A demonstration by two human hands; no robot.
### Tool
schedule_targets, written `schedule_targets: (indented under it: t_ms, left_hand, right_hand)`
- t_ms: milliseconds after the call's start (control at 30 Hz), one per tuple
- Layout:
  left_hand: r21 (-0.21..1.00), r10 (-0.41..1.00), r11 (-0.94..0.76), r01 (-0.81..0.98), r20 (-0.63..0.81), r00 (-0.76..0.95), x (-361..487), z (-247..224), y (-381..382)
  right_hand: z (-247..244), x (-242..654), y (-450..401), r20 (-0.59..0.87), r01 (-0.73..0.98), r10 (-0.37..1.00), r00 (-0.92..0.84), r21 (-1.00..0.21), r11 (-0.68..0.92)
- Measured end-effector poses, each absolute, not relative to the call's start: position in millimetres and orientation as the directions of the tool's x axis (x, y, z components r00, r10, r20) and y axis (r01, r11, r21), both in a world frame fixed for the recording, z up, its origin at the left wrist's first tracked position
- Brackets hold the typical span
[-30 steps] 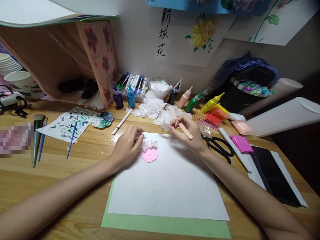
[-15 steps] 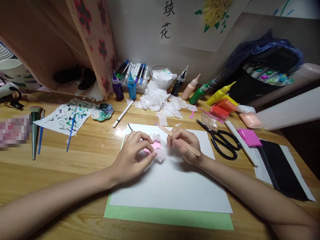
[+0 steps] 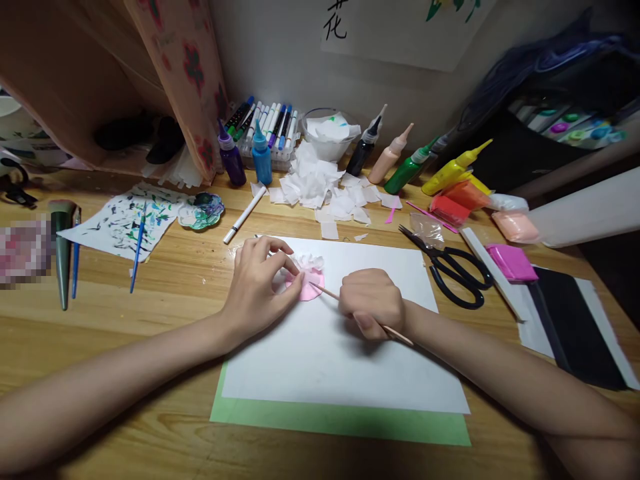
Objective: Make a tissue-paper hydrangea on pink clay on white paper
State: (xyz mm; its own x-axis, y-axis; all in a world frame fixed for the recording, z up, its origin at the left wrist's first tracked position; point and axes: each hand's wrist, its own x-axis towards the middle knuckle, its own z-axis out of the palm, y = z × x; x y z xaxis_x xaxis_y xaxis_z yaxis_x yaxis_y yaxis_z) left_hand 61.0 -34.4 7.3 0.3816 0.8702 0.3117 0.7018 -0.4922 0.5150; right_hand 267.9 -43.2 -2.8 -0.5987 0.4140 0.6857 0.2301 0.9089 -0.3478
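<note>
A round pink clay-like disc (image 3: 316, 291) lies on the white sheet, with crumpled white tissue paper (image 3: 313, 261) along its far edge. My left hand (image 3: 265, 277) rests at the disc's left side. Its thumb and forefinger are pinched together at a pale piece of tissue over the disc; the exact grip is partly hidden. My right hand (image 3: 373, 303) is closed around a thin wooden craft stick (image 3: 327, 292), seen edge-on. The stick's tip touches the disc near the left fingertips, and its other end sticks out below the palm.
Scissors (image 3: 457, 270) lie right of the white paper (image 3: 350, 380), which sits on a green sheet (image 3: 340, 427). Behind are loose tissue squares (image 3: 310, 177), a bowl (image 3: 330, 150), paint bottles (image 3: 400, 170) and a white marker (image 3: 245, 215). Brushes (image 3: 139, 248) lie left.
My right hand has turned over and lowered the stick from above the paper onto the disc. The tissue at the disc's near edge has been lifted inward, baring more pink. The view has tilted down.
</note>
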Motion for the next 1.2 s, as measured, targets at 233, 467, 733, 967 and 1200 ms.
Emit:
schedule_targets:
  t_ms: [233, 467, 733, 967, 1200]
  left_hand:
    - [0.510, 0.841, -0.540, 0.670, 0.350, 0.412, 60, 6, -34]
    - [0.431, 0.735, -0.677, 0.596, 0.428, 0.526, 55, 5, -34]
    - [0.474, 0.808, -0.587, 0.656, 0.384, 0.446, 56, 4, -28]
    - [0.489, 0.821, -0.571, 0.659, 0.338, 0.461, 56, 7, -28]
    - [0.598, 0.919, -0.381, 0.705, 0.165, 0.358, 50, 3, -10]
  right_hand:
    - [-3, 267, -45, 0.694, 0.241, 0.427, -0.580, -0.355, 0.904]
    - [0, 270, -51, 0.739, 0.186, 0.361, -0.569, -0.311, 0.932]
    - [-4, 267, -44, 0.686, 0.287, 0.436, -0.583, -0.328, 0.900]
    - [-6, 265, -43, 0.655, 0.318, 0.478, -0.585, -0.358, 0.878]
    - [-10, 262, -41, 0.634, 0.330, 0.528, -0.565, -0.413, 0.849]
